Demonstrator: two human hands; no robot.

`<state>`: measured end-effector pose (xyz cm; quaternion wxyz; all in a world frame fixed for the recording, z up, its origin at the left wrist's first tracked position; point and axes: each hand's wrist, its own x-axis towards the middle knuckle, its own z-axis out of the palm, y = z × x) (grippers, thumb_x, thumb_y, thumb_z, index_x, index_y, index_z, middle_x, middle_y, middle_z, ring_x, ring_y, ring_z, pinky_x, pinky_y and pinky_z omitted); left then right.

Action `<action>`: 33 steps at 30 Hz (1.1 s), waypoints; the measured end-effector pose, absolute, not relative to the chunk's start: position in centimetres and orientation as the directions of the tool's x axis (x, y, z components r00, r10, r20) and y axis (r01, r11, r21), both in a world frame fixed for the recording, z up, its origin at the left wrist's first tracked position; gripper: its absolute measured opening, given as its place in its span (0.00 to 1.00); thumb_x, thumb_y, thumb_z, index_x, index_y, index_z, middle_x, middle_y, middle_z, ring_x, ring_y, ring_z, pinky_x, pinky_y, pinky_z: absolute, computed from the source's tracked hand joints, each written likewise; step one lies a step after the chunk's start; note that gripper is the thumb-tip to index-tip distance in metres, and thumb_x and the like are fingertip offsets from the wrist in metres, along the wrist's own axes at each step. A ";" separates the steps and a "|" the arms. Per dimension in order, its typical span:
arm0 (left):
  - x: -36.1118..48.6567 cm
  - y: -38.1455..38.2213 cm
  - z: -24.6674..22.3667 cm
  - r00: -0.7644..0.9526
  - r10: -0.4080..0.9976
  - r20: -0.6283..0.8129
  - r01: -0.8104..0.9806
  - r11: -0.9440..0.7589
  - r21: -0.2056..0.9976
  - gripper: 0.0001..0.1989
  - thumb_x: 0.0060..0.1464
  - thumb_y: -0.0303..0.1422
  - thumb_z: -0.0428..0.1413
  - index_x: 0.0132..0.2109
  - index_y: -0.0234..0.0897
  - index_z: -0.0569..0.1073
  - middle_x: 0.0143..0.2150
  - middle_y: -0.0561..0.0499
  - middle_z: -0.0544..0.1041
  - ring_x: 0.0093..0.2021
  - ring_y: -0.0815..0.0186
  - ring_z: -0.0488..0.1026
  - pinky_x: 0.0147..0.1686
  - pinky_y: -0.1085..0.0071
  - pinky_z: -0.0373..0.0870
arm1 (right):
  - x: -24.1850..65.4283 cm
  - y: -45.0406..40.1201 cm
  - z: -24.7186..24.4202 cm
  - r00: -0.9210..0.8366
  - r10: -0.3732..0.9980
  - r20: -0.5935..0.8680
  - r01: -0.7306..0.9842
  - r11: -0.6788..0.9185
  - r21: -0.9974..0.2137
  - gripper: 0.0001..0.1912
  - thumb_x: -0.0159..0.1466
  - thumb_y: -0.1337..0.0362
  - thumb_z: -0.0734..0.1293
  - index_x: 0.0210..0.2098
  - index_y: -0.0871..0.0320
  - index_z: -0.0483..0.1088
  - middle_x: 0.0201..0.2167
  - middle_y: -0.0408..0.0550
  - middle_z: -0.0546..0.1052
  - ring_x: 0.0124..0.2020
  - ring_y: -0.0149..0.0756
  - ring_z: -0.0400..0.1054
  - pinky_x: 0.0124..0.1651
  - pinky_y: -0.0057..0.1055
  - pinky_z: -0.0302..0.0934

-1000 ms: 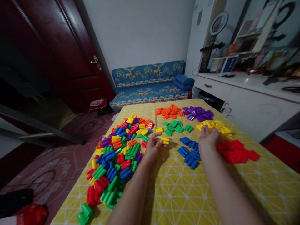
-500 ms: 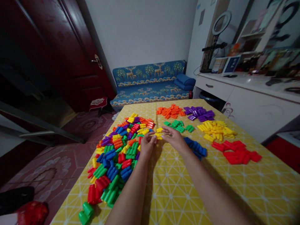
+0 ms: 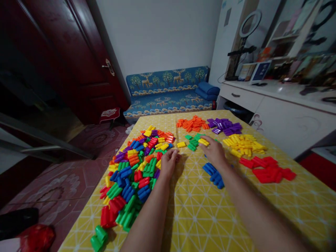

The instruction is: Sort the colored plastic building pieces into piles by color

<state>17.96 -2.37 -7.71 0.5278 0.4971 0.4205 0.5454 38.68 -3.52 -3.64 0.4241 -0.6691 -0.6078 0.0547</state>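
Observation:
My right hand (image 3: 214, 149) holds a yellow block (image 3: 203, 142) at its fingertips, over the near right side of the green pile (image 3: 193, 141). My left hand (image 3: 168, 162) is at the right edge of the mixed-colour heap (image 3: 128, 178), its fingers curled together; whether anything small is between them is hidden. A separate yellow block (image 3: 181, 144) lies on the cloth just beyond my left hand. Blue blocks (image 3: 214, 175) lie beneath and left of my right wrist. To the right of my right hand is the yellow pile (image 3: 244, 145).
Orange (image 3: 193, 123) and purple (image 3: 225, 126) piles lie at the table's far side, a red pile (image 3: 267, 169) at the right. The table has a yellow patterned cloth (image 3: 194, 217). Beyond it stand a blue sofa (image 3: 168, 91) and a white dresser (image 3: 283, 112).
My right hand has moved right, carrying a yellow block away from my left hand. The other yellow block now lies alone on the cloth. My left hand has shifted slightly right and nearer.

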 end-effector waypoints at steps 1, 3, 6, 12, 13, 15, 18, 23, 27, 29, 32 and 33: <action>18.0 -2.3 -7.8 0.052 0.994 0.099 -0.152 -0.090 0.984 0.18 0.50 0.46 0.60 0.36 0.33 0.77 0.26 0.51 0.78 0.25 0.69 0.71 0.28 0.75 0.67 | 40.8 -3.4 -3.4 0.276 0.847 0.454 0.822 0.036 -0.569 0.20 0.61 0.63 0.66 0.52 0.56 0.74 0.48 0.53 0.79 0.48 0.47 0.73 0.50 0.40 0.66; 18.1 -2.2 -7.9 0.054 0.993 0.102 -0.140 -0.094 0.986 0.18 0.51 0.46 0.60 0.36 0.33 0.77 0.26 0.51 0.77 0.25 0.69 0.71 0.28 0.75 0.67 | 44.8 -3.2 -2.9 0.303 0.843 0.444 0.900 -0.100 -0.425 0.21 0.61 0.62 0.66 0.53 0.57 0.73 0.47 0.56 0.79 0.46 0.49 0.73 0.47 0.41 0.65; 18.2 -2.1 -8.1 0.061 0.993 0.098 -0.127 -0.090 0.988 0.18 0.51 0.46 0.59 0.36 0.33 0.77 0.26 0.51 0.77 0.25 0.69 0.71 0.27 0.74 0.67 | 49.0 -3.4 -2.5 0.334 0.849 0.409 0.938 -0.259 -0.229 0.20 0.61 0.63 0.65 0.53 0.58 0.73 0.44 0.57 0.79 0.45 0.51 0.73 0.45 0.42 0.63; 18.2 -2.1 -8.0 0.063 0.993 0.101 -0.124 -0.093 0.988 0.18 0.52 0.46 0.59 0.36 0.33 0.77 0.26 0.50 0.77 0.25 0.68 0.72 0.28 0.74 0.67 | 46.4 -5.9 -3.7 0.164 0.849 0.502 0.986 -0.120 -0.119 0.19 0.65 0.57 0.63 0.52 0.56 0.73 0.54 0.54 0.75 0.54 0.51 0.65 0.53 0.46 0.58; 18.1 -2.2 -8.0 0.064 0.993 0.104 -0.123 -0.095 0.988 0.18 0.52 0.46 0.58 0.36 0.33 0.77 0.26 0.50 0.77 0.26 0.68 0.71 0.28 0.74 0.67 | 45.0 -6.5 -4.1 0.125 0.865 0.486 0.988 -0.063 -0.142 0.20 0.65 0.54 0.62 0.52 0.55 0.73 0.53 0.53 0.75 0.54 0.49 0.66 0.54 0.45 0.58; 18.1 -2.2 -8.0 0.065 0.993 0.103 -0.123 -0.094 0.988 0.18 0.52 0.46 0.58 0.36 0.34 0.77 0.26 0.50 0.77 0.26 0.68 0.71 0.28 0.74 0.67 | 42.3 -7.9 -5.0 0.054 0.910 0.410 0.985 0.020 -0.173 0.23 0.64 0.49 0.63 0.53 0.53 0.73 0.54 0.52 0.74 0.54 0.48 0.66 0.54 0.44 0.59; 18.1 -2.3 -7.9 0.058 0.994 0.097 -0.122 -0.089 0.989 0.18 0.52 0.46 0.58 0.36 0.34 0.77 0.26 0.50 0.77 0.26 0.68 0.72 0.28 0.73 0.67 | 39.4 -9.9 -6.1 0.010 0.950 0.313 0.987 0.041 -0.156 0.25 0.61 0.46 0.66 0.55 0.49 0.72 0.59 0.52 0.70 0.56 0.52 0.64 0.53 0.47 0.59; 18.1 -2.5 -7.8 0.039 0.992 0.116 -0.104 -0.111 0.988 0.17 0.54 0.45 0.57 0.35 0.33 0.77 0.26 0.50 0.77 0.25 0.68 0.71 0.27 0.73 0.66 | 38.2 -10.8 -6.0 -0.006 0.937 0.349 0.988 0.059 -0.141 0.15 0.60 0.53 0.68 0.45 0.49 0.77 0.53 0.50 0.74 0.54 0.51 0.64 0.56 0.50 0.56; 18.1 -2.6 -7.7 -0.010 0.994 0.111 -0.140 -0.112 0.984 0.18 0.54 0.45 0.56 0.36 0.33 0.77 0.26 0.50 0.77 0.25 0.68 0.71 0.26 0.74 0.65 | 37.5 -8.3 -5.1 -0.079 0.911 0.404 0.967 0.168 -0.190 0.13 0.61 0.54 0.68 0.40 0.52 0.79 0.51 0.50 0.76 0.55 0.49 0.63 0.59 0.48 0.54; 18.1 -2.7 -7.7 -0.017 0.994 0.107 -0.170 -0.109 0.979 0.18 0.54 0.45 0.56 0.36 0.33 0.77 0.26 0.50 0.77 0.26 0.68 0.71 0.27 0.74 0.66 | 36.6 -6.3 -4.6 -0.128 0.912 0.390 0.945 0.231 -0.230 0.13 0.62 0.59 0.66 0.43 0.55 0.78 0.50 0.51 0.76 0.53 0.45 0.64 0.58 0.42 0.57; 18.1 -2.6 -7.7 -0.012 0.993 0.115 -0.196 -0.115 0.974 0.18 0.53 0.45 0.57 0.36 0.33 0.77 0.26 0.50 0.77 0.26 0.68 0.72 0.28 0.74 0.67 | 34.9 -3.4 -4.0 -0.205 0.924 0.323 0.931 0.286 -0.228 0.18 0.61 0.66 0.66 0.50 0.56 0.75 0.55 0.52 0.73 0.58 0.44 0.61 0.60 0.39 0.56; 18.1 -2.5 -7.8 -0.009 0.993 0.119 -0.199 -0.118 0.973 0.18 0.53 0.46 0.57 0.36 0.33 0.77 0.26 0.50 0.77 0.26 0.68 0.71 0.28 0.74 0.67 | 34.4 -2.6 -3.9 -0.223 0.930 0.293 0.933 0.291 -0.212 0.22 0.61 0.68 0.65 0.54 0.56 0.72 0.59 0.52 0.70 0.61 0.45 0.58 0.61 0.40 0.55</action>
